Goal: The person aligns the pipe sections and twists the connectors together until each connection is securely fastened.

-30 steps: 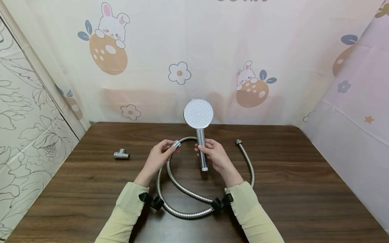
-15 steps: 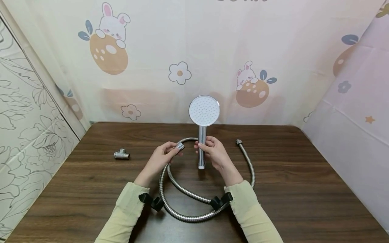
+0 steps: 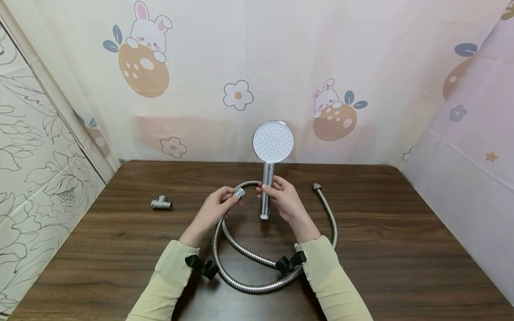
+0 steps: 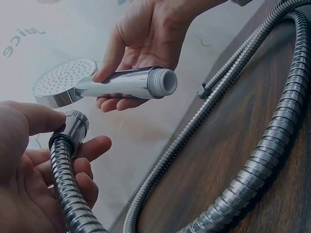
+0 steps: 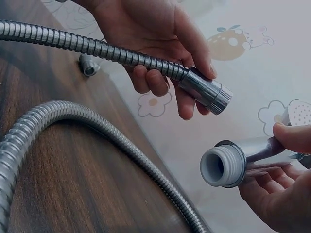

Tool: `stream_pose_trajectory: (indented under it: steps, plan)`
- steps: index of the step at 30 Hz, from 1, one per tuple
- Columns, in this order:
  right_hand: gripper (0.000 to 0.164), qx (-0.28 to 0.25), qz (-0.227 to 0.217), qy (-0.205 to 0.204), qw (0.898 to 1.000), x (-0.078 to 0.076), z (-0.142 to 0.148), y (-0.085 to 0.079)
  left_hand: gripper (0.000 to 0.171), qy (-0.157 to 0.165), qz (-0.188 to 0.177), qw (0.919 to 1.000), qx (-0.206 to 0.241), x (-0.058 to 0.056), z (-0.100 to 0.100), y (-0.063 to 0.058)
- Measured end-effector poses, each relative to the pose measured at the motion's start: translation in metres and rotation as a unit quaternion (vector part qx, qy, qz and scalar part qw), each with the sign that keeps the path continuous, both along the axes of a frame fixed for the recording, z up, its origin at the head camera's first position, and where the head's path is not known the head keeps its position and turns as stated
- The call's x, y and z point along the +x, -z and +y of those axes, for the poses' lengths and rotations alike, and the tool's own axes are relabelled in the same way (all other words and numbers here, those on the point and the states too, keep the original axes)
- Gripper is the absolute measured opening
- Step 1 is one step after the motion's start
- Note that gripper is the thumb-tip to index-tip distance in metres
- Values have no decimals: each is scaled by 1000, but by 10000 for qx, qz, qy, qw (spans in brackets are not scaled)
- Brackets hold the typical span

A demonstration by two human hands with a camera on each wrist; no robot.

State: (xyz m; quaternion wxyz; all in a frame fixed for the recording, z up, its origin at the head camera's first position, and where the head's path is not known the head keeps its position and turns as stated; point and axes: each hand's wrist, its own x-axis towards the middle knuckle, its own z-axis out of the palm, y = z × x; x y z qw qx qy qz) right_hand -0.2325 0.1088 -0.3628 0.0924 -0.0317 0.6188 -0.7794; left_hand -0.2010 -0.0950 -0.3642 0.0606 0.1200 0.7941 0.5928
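The shower head (image 3: 273,141) is held up above the table (image 3: 401,232), and over the last 1 second its threaded end (image 5: 224,166) has swung toward the hose connector (image 5: 206,91). The 2 ends now sit nearer, still apart and unjoined. The right hand (image 3: 284,200) has thumb and fingers closed round the handle; the left hand (image 3: 213,208), partly curled, pinches the connector. Below, the metal hose (image 3: 253,289) loops over the table, and 1 small metal fitting (image 3: 161,203) lies well to the left.
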Motion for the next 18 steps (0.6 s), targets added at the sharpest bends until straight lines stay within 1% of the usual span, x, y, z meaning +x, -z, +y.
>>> stream_pose_trajectory:
  steps: [3,7,10,11,12,15,18]
  plan:
    - [43,35,29,20,10000,-1,0,-1,29,-11,-12,10000,53,-7,0,12]
    - [41,86,64,15,9999,-3,1,-3,28,-30,-149,9999,-15,-8,1,16]
    - [41,134,81,20,9999,-4,0,-6,25,-3,-272,9996,-87,-9,3,16]
    - [41,156,72,30,9998,-4,0,-7,25,14,-274,9996,-84,-11,2,20]
    - [41,187,67,42,9998,-4,0,-8,24,34,-307,9995,-61,-12,2,21]
    - [40,287,44,73,9996,-4,0,-9,25,94,-324,9994,6,-13,2,22]
    - [40,359,20,94,9993,-4,0,-10,27,68,-271,9996,32,-12,3,22]
